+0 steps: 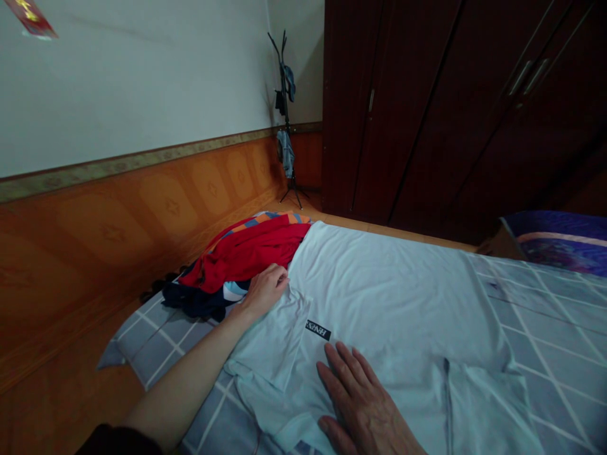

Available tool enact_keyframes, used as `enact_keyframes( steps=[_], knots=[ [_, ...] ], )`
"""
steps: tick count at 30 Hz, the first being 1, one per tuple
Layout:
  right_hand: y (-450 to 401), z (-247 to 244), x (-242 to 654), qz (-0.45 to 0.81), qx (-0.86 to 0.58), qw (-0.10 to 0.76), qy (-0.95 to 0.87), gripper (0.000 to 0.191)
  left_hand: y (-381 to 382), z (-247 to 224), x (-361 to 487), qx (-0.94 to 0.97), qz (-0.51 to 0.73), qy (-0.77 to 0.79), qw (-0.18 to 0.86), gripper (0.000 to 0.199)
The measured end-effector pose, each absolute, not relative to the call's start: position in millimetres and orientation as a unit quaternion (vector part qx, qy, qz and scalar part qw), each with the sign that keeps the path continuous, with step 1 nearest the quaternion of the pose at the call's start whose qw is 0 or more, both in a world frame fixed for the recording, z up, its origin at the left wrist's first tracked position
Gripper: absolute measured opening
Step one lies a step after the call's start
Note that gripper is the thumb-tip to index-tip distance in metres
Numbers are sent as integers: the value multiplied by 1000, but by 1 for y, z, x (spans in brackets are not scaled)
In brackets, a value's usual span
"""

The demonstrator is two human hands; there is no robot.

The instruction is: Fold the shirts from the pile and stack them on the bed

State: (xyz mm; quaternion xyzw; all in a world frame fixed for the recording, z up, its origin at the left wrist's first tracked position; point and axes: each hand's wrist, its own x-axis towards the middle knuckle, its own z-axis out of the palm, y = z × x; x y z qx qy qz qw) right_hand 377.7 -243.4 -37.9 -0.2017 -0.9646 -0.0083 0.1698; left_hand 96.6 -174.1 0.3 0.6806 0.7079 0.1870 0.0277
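Observation:
A pale T-shirt (393,284) lies spread out on the bed, with a small black label print (318,330) on it. My left hand (266,289) is closed at the shirt's left edge, just above the sleeve (272,344); its fingertips are partly hidden, and the cloth wrinkles beside them. Flat on the shirt below the print rests my right hand (363,404), its fingers stretched out. On the right, the other sleeve (488,401) is laid over with a dark seam line.
Red clothing (251,249) and dark navy clothing (196,300) are heaped beyond my left hand. A grey checked sheet (554,328) covers the bed. Behind stand a coat rack (285,107) and a dark wardrobe (403,114). A purple cloth (564,243) is at right.

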Motion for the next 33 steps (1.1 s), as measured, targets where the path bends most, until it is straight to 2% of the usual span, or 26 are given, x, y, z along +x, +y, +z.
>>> enact_keyframes(
  steps=[5, 12, 19, 23, 28, 33],
  knots=[
    [-243, -42, 377, -23, -197, 173, -965, 56, -175, 2, 83, 676, 149, 719, 57, 18],
    [-242, -46, 379, -34, -197, 198, -960, 56, -175, 1, 73, 670, 117, 730, 66, 13],
    [-244, -42, 380, -47, -197, 232, -951, 58, -194, 29, 66, 677, 108, 723, 82, 14],
    [-247, -40, 381, -56, -204, 223, -952, 56, -223, 43, 66, 705, 43, 697, 121, 16],
    [-247, -38, 380, -41, -212, 215, -952, 58, -254, 41, 63, 679, -67, 722, 118, 16],
    [-245, -34, 380, -52, -206, 209, -954, 56, -267, 30, 58, 686, -65, 711, 138, 12]
  ],
)
